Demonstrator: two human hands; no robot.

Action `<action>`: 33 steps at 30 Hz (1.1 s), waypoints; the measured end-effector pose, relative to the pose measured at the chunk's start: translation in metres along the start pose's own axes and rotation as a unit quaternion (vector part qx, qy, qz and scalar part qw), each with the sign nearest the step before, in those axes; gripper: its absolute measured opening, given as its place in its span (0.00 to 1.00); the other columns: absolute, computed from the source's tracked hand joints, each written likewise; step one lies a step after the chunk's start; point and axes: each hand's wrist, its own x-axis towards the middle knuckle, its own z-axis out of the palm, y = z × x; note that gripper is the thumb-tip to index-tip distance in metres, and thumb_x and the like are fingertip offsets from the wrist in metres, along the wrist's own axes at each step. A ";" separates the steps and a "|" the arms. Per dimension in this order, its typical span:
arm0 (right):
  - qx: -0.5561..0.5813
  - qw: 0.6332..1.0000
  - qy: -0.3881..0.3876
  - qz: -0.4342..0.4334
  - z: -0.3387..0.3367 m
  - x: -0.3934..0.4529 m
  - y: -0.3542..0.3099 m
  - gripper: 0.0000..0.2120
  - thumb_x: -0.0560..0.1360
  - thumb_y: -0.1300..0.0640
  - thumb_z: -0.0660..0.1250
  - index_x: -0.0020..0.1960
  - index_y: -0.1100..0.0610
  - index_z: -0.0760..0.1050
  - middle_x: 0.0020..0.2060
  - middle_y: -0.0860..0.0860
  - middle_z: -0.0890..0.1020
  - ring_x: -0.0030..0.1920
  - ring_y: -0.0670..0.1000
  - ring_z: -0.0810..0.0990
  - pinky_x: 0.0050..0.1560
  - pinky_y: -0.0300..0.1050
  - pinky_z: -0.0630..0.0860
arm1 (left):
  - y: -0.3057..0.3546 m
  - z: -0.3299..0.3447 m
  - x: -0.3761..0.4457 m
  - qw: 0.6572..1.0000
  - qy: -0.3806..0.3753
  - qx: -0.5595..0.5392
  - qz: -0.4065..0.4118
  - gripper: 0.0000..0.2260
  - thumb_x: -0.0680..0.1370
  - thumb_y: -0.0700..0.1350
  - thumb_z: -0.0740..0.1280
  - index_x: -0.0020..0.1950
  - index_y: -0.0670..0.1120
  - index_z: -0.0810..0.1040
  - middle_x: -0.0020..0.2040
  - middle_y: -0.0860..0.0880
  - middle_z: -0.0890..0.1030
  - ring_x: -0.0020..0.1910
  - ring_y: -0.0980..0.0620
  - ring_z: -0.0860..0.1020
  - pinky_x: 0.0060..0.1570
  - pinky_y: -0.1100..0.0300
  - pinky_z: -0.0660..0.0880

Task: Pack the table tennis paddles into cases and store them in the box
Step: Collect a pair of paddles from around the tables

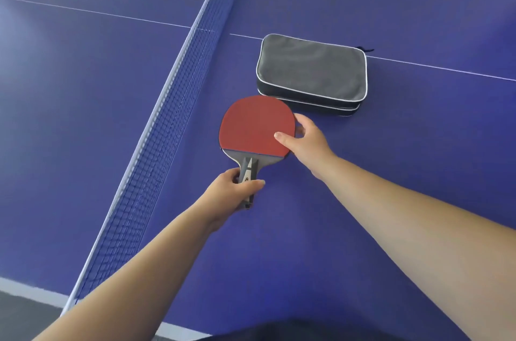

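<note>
From the left, I see one net running across the blue worktop, from its near edge toward the far side. Just right of the net my left hand grips the handle of one paddle, fingers curled round it, red rubber facing up. My right hand pinches the paddle's right rim, thumb on the red face and fingers under the edge. So both hands are clamped on the same single paddle, which sits above the worktop's middle, near the net. Beyond it, just beside the blade, two grey cases lie stacked, zipped shut, on the white centre line.
</note>
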 end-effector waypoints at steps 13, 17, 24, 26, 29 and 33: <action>-0.080 0.996 -0.004 0.031 0.027 0.032 0.037 0.18 0.70 0.50 0.74 0.59 0.50 0.77 0.54 0.46 0.81 0.53 0.47 0.80 0.57 0.50 0.78 | -0.036 -0.010 0.031 0.994 0.057 0.092 0.006 0.10 0.73 0.48 0.74 0.47 0.48 0.75 0.34 0.55 0.74 0.29 0.61 0.72 0.34 0.67 0.70; -0.087 0.995 0.014 0.041 0.028 0.031 0.042 0.24 0.62 0.39 0.71 0.56 0.46 0.79 0.54 0.48 0.80 0.52 0.47 0.80 0.57 0.52 0.78 | -0.046 -0.007 0.023 0.995 0.050 0.082 0.034 0.12 0.69 0.48 0.74 0.49 0.51 0.75 0.38 0.53 0.71 0.35 0.55 0.68 0.38 0.62 0.68; -0.131 0.990 0.015 0.049 0.030 0.027 0.045 0.19 0.70 0.48 0.74 0.59 0.50 0.78 0.56 0.51 0.75 0.50 0.49 0.79 0.55 0.47 0.77 | -0.051 -0.001 0.020 0.988 0.110 0.097 0.044 0.14 0.72 0.42 0.72 0.48 0.59 0.73 0.55 0.55 0.71 0.48 0.60 0.74 0.39 0.73 0.69; -0.134 0.990 0.016 0.046 0.030 0.026 0.045 0.20 0.69 0.46 0.73 0.60 0.49 0.77 0.57 0.51 0.76 0.50 0.48 0.79 0.56 0.48 0.77 | -0.053 -0.001 0.021 0.987 0.113 0.105 0.050 0.13 0.72 0.43 0.72 0.51 0.57 0.74 0.58 0.53 0.71 0.51 0.59 0.75 0.43 0.70 0.70; -0.124 0.991 0.025 0.052 0.028 0.015 0.041 0.28 0.71 0.46 0.72 0.69 0.48 0.70 0.61 0.48 0.71 0.55 0.47 0.76 0.58 0.46 0.74 | -0.055 -0.001 0.018 0.984 0.143 0.099 0.031 0.22 0.72 0.47 0.74 0.64 0.57 0.72 0.63 0.54 0.68 0.61 0.56 0.72 0.58 0.59 0.73; -0.127 0.990 0.039 0.043 0.013 -0.010 0.039 0.34 0.73 0.45 0.71 0.75 0.47 0.61 0.68 0.47 0.68 0.63 0.48 0.73 0.62 0.47 0.73 | -0.054 -0.004 0.008 0.953 0.232 0.178 0.080 0.36 0.74 0.52 0.72 0.78 0.50 0.59 0.72 0.53 0.62 0.73 0.53 0.59 0.71 0.53 0.62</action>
